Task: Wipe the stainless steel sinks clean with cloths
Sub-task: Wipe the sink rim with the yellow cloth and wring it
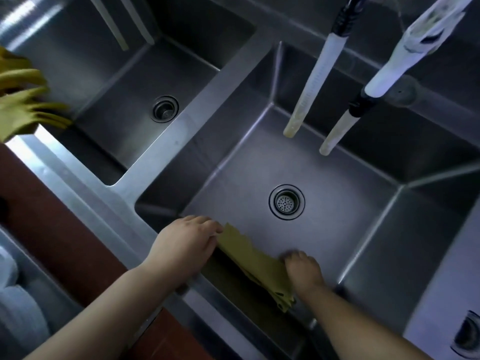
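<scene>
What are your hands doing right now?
Left hand and right hand both on yellow cloth, near wall of right sink. Hoses hang behind, clear.
</scene>
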A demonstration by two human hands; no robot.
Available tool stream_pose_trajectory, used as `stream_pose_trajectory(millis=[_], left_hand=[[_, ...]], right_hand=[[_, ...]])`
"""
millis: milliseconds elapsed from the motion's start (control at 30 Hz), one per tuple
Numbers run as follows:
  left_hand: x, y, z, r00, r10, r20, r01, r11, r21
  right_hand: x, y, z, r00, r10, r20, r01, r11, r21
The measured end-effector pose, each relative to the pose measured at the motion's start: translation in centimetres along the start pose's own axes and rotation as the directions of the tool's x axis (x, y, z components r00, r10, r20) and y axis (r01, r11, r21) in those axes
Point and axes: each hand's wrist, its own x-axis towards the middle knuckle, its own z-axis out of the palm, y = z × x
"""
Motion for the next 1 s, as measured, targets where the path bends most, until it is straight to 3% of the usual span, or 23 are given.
stream_pose_trajectory(millis=[200, 400, 800, 1000], left_hand=[[0.5, -0.3, 0.0, 1.000, 0.015, 0.006, -0.015, 1.000, 0.019], [-0.4, 0.3, 0.4, 0.998, 0.038, 0.045, -0.038, 0.999, 0.000], [-1.7, -2.3, 1.0, 0.988, 0.148, 0.034, -0.147, 0.989, -0.012], [-3.0, -2.0, 0.4, 0.981, 0.194, 0.014, -0.194, 0.980, -0.038]], right_hand=[[0.1, 0.4, 0.7, 0.999, -0.027, 0.020, 0.026, 0.999, 0.021], [-1.4, 0.5, 0.0, 0.995, 0.042, -0.092, -0.031, 0.993, 0.114], [-1.2, -1.5, 2.7, 0.994, 0.094, -0.051, -0.091, 0.995, 0.048], [-4.1, -2.5, -2.3, 0.985, 0.102, -0.141, -0.052, 0.946, 0.321]])
